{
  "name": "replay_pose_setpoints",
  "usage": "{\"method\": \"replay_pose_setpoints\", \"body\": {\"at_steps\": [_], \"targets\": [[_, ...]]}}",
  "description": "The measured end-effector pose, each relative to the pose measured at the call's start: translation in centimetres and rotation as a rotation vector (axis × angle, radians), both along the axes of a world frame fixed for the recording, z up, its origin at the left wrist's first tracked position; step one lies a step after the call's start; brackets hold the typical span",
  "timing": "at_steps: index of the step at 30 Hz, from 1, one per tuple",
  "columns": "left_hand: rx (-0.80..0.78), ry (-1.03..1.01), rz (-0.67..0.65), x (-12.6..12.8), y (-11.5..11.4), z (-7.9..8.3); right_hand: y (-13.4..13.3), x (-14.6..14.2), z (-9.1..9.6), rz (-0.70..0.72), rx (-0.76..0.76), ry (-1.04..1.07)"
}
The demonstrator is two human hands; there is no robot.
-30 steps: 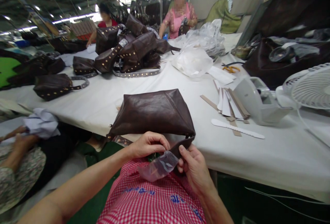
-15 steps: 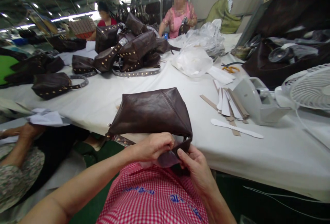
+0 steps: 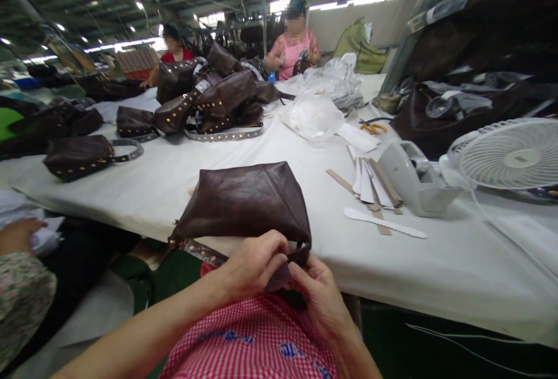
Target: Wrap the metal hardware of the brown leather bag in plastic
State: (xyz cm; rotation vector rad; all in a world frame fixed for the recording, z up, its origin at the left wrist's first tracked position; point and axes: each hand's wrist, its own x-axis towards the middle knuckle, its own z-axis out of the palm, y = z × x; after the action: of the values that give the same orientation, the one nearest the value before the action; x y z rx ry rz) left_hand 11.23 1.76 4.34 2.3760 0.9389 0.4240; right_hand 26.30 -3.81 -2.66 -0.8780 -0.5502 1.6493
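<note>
A dark brown leather handbag (image 3: 244, 201) lies at the table's front edge, its studded strap (image 3: 204, 251) hanging along the near side. My left hand (image 3: 257, 263) is closed by the bag's near right corner, fingers pinching the loose dark strap end there. From the right, my right hand (image 3: 316, 286) grips the same strap, thumb on top and fingers behind it. A purplish underside of the strap shows between both hands. The exact spot under the left fingertips is hidden.
Several studded brown bags (image 3: 226, 97) are piled at the back left. To the right are clear plastic bags (image 3: 314, 114), paper strips (image 3: 370, 184), a white serrated plastic strip (image 3: 383, 223), a tape dispenser (image 3: 418, 184) and a fan (image 3: 518, 155). Co-workers sit left and stand behind.
The view has shifted slightly, moving the scene left and down. Both hands stay at the strap, with the left fingers bent closer to the right thumb. The left co-worker's hand has moved.
</note>
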Motion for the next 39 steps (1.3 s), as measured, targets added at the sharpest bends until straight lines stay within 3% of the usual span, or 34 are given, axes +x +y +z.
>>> {"method": "replay_pose_setpoints", "body": {"at_steps": [3,7,13,19,26,32,36,39], "targets": [[-0.166,0.06,-0.005,-2.4,-0.1,0.5,0.2,-0.2,0.1,0.012,0.012,0.068],[-0.238,0.142,0.005,-3.5,0.0,-0.2,0.4,-0.5,0.0,-0.055,-0.021,0.108],[-0.363,0.03,0.105,-3.1,-0.4,-1.2,0.4,0.3,-0.4,-0.163,-0.161,0.022],[-0.627,-0.244,0.168,-2.3,-1.1,-2.3,0.8,-0.3,-0.1,-0.169,-0.086,0.046],[-0.549,-0.325,0.283,-0.2,-1.1,-2.9,0.2,-1.0,-0.1,-0.122,-0.076,0.084],[-0.863,-0.488,0.271,-1.1,-0.7,-3.0,0.2,-0.9,-0.2,-0.113,-0.062,0.12],[-0.791,-0.447,0.165,-1.9,-0.1,-3.3,0.2,-0.8,-0.4,-0.076,-0.054,0.152],[-0.585,-0.424,0.051,-1.9,0.1,-3.6,0.1,-0.8,-0.5,-0.057,-0.029,0.153]]}}
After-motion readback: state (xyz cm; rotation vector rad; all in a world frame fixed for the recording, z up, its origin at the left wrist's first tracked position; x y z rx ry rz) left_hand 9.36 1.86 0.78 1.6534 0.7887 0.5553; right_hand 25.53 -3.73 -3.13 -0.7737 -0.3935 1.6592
